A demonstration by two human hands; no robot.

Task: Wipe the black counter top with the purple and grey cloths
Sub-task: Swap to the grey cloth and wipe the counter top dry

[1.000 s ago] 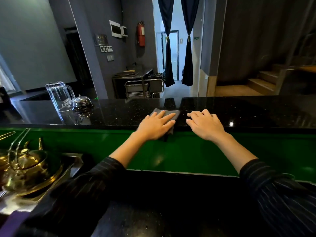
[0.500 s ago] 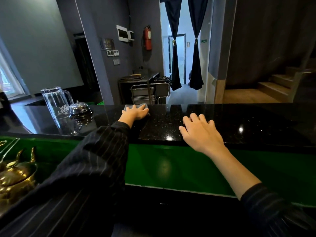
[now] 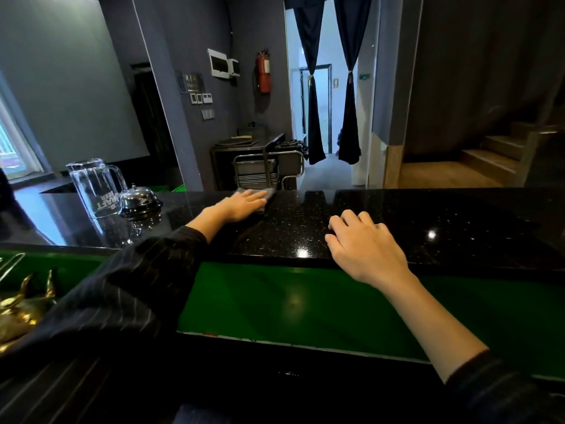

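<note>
My left hand [image 3: 244, 203] lies flat, fingers straight, pressing the grey cloth [image 3: 269, 192] onto the far edge of the black table [image 3: 443, 215], just above frame centre. My right hand [image 3: 363, 243] rests on the table, empty and loosely curled. Cloth judged soft, light and limp: best driven under a spread palm, not pinched.

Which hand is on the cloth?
The left hand, pressing the grey cloth flat near the far edge; the right hand rests bare on the counter.
</note>
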